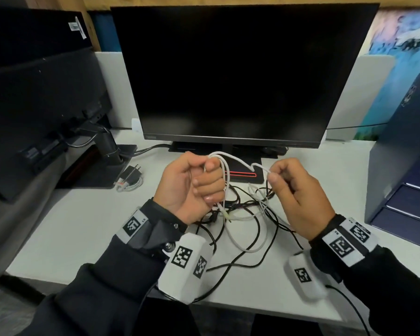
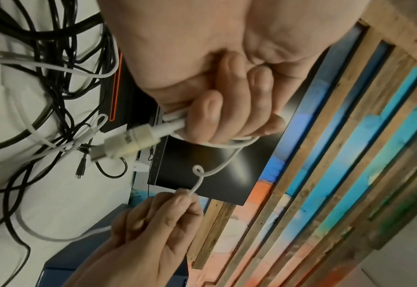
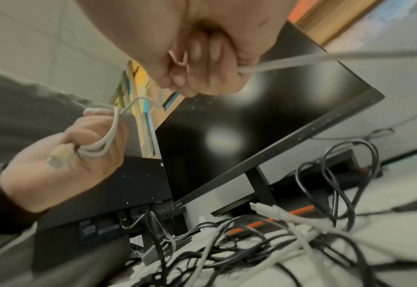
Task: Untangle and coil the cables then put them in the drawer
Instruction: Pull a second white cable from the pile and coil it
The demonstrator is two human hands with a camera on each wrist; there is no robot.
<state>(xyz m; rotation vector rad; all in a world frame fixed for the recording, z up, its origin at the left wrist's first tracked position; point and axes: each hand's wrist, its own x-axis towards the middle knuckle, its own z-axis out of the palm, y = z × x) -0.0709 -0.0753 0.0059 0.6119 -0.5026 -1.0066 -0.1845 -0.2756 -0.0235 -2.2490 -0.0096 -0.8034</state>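
Note:
A thin white cable [image 1: 238,162] stretches between my two raised hands above the desk. My left hand [image 1: 204,185] is a fist round several loops of it; the left wrist view shows the cable's plug [image 2: 126,143] sticking out of the left hand [image 2: 217,112]. The right hand [image 1: 274,177] pinches the same cable between thumb and forefinger, and the white cable [image 3: 288,61] leaves the right hand [image 3: 202,64] in its wrist view. Below lies a tangle of black and white cables [image 1: 247,214]. A dark blue drawer unit [image 1: 403,166] stands at the right.
A large dark monitor [image 1: 235,73] on its stand fills the back of the white desk [image 1: 83,238]. A second monitor [image 1: 34,105] on an arm is at the left. A black charger with a coiled white lead [image 1: 130,177] lies near its base.

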